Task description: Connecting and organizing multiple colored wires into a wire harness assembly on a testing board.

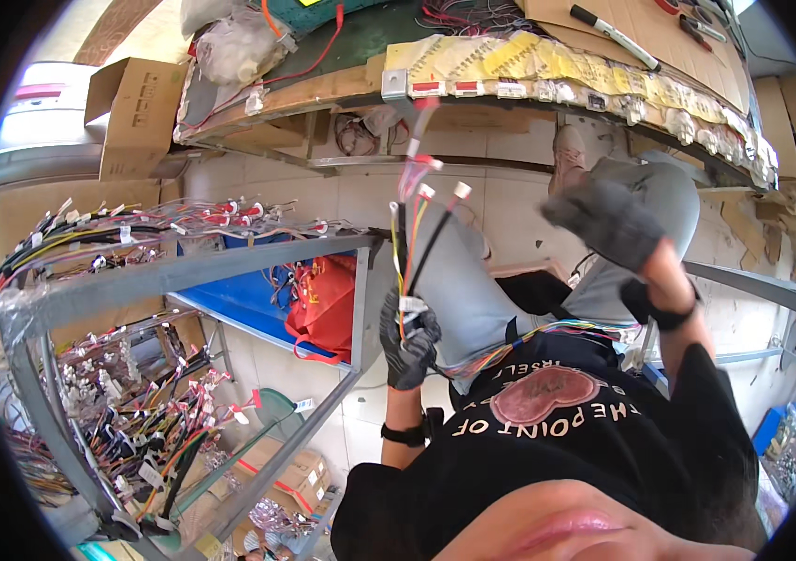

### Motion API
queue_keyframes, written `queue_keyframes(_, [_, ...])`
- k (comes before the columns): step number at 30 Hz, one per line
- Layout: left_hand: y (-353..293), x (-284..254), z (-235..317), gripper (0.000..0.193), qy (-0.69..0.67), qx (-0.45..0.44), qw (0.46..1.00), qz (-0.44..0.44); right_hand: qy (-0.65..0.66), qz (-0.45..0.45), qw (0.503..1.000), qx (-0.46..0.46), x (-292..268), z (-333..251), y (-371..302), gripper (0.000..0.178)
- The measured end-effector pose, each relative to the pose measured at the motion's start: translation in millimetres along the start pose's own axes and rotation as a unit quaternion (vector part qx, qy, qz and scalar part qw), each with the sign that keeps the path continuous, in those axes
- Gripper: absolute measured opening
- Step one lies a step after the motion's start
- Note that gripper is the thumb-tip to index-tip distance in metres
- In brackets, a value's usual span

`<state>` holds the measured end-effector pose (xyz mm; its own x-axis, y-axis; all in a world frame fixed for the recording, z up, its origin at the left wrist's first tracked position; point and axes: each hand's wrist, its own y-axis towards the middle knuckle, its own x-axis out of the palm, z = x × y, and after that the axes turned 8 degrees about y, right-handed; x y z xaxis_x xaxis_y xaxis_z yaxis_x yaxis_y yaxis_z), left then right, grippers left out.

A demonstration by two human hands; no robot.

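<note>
Chin (540, 501) foremost, left grip (409, 342) clasps wires (434, 246) jutting beyond it, right grip (611, 220) blurred, unclear.

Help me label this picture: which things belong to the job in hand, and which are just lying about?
Likely in the job:
cables held in the left hand
colourful wires beside that hand

Probably just lying about:
marker
red bag
cardboard box

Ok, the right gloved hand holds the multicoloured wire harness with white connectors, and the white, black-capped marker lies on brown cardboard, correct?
Not quite: the head view shows the multicoloured wire harness with white connectors in the dark-gloved left hand, not the right one. The white, black-capped marker does lie on brown cardboard.
</note>
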<state>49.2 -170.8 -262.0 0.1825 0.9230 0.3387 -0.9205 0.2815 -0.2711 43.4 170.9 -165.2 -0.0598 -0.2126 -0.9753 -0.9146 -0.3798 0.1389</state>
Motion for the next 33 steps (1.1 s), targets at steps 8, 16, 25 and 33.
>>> queue_keyframes(8, [7.5,-16.6,-16.0,0.036,-0.072,-0.193,0.978,0.028,0.364,0.173,0.914,-0.042,105.8,27.0,119.6,0.037])
queue_keyframes(16, [22.2,-11.8,-10.6,0.073,-0.134,-0.134,0.979,-0.075,0.68,0.342,0.58,0.291,106.3,-10.9,153.8,0.016])
queue_keyframes(25, [49.7,-26.3,-2.8,0.053,0.079,-0.078,0.994,-0.014,0.483,0.447,0.672,0.34,103.3,-24.8,180.4,0.013])
queue_keyframes(33, [59.7,-26.4,-12.1,0.045,0.104,-0.087,0.991,-0.013,0.485,0.467,0.656,0.342,114.7,-27.6,186.6,0.014])
